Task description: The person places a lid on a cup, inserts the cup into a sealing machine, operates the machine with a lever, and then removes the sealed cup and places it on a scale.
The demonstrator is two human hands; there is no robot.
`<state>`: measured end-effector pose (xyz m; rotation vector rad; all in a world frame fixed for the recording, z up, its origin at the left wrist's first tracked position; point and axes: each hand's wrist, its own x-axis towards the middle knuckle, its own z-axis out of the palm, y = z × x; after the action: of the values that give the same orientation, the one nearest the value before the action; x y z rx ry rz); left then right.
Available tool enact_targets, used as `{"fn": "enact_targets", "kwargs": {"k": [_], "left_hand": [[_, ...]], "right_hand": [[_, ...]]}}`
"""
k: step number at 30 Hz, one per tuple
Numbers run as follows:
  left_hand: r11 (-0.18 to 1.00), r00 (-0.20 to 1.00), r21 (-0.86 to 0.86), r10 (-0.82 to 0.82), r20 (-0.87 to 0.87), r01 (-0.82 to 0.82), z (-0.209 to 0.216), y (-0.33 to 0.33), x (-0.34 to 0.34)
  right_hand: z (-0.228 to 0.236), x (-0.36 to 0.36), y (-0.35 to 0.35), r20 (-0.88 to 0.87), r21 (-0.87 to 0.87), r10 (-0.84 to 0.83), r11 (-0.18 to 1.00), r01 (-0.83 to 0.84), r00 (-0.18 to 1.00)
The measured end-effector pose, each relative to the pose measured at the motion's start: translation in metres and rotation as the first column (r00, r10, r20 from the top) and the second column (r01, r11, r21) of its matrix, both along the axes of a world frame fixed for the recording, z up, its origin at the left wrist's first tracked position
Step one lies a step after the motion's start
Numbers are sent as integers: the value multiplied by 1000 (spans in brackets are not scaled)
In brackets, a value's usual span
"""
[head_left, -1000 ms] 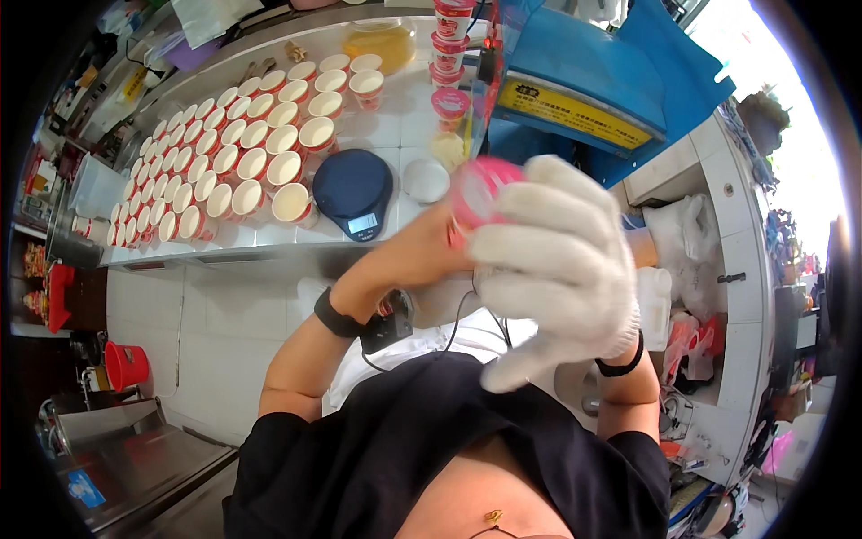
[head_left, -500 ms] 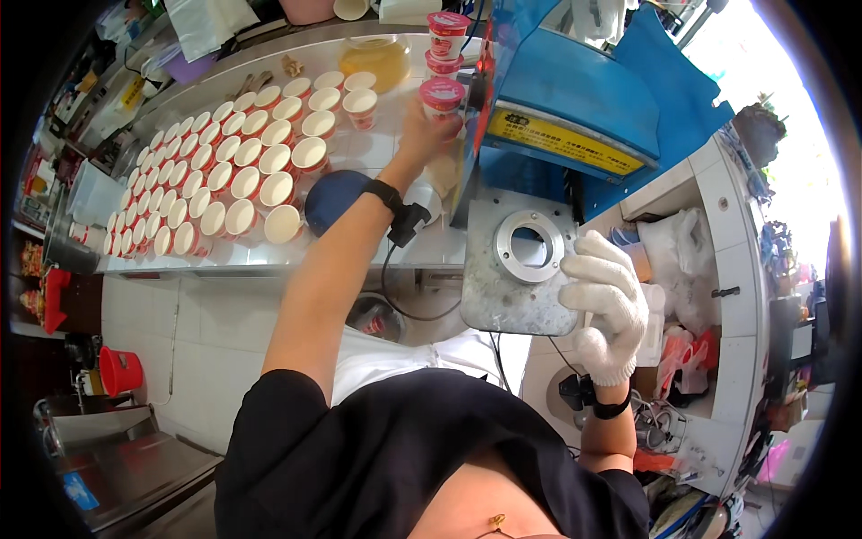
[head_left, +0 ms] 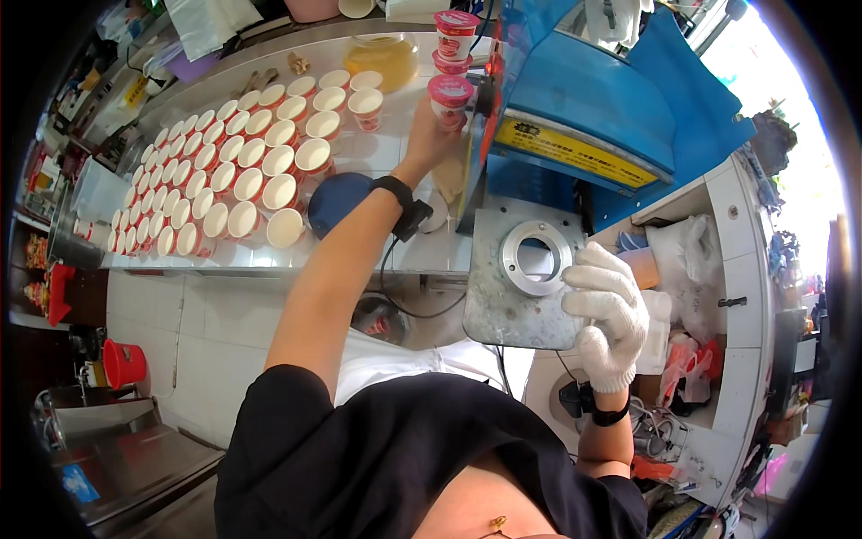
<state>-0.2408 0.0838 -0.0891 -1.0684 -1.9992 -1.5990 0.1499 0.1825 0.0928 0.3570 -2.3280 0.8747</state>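
Note:
My left hand (head_left: pixel 433 135) reaches forward over the counter, its fingers round a paper cup (head_left: pixel 449 106) with a pink lid. Close behind that cup stand other pink-lidded cups (head_left: pixel 456 36), beside the blue machine (head_left: pixel 588 99). On my right hand (head_left: pixel 607 314) is a white knitted glove. Its fingers are loosely curved and apart, with nothing in them, at the right edge of the machine's metal plate (head_left: pixel 485 314). A round metal ring (head_left: pixel 513 266) with an opening sits on this plate.
Many open white-and-red paper cups (head_left: pixel 242 218) stand in rows on the left of the counter. A dark blue round item (head_left: pixel 339 203) lies near my left forearm. Farther back is a bowl of yellowish contents (head_left: pixel 382 65). A cable hangs off the counter's front edge.
The whole view has shifted slightly. My left hand is still at the lidded cup beside the machine, and my gloved right hand stays by the plate.

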Motion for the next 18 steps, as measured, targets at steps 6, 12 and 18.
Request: {"fn": "enact_targets", "kwargs": {"k": [6, 12, 18], "left_hand": [[924, 935, -230, 337, 112, -305, -2, -11, 5], [563, 663, -399, 727, -177, -724, 27, -59, -38], [427, 644, -562, 716, -269, -708, 30, -72, -53]], "right_hand": [[1, 2, -5, 29, -7, -32, 999, 32, 999], [-5, 5, 0, 10, -69, -69, 995, 70, 998], [-1, 3, -5, 3, -38, -81, 996, 81, 997]]}}
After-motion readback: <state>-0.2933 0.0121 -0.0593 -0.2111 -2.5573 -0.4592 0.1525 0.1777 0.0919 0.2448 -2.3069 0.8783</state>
